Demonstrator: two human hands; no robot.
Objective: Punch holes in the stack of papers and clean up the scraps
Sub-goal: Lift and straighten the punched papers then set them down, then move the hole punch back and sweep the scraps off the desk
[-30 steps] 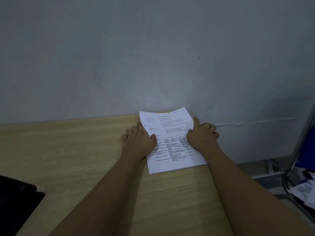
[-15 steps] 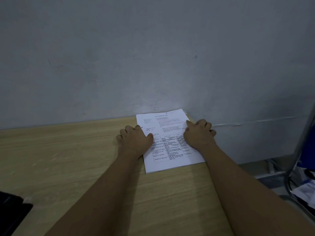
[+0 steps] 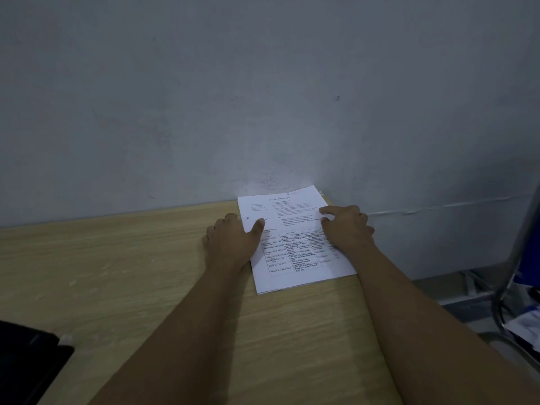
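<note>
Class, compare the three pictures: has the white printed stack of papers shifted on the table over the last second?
Cannot tell: the camera itself moved. The white printed stack of papers lies at the wooden table corner by the grey wall throughout.

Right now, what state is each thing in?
stack of papers: flat on the table, far edge at the wall, one punched hole visible near its left edge
left hand: palm down, thumb on the stack
right hand: pressing on the stack
table: bare wood
</note>
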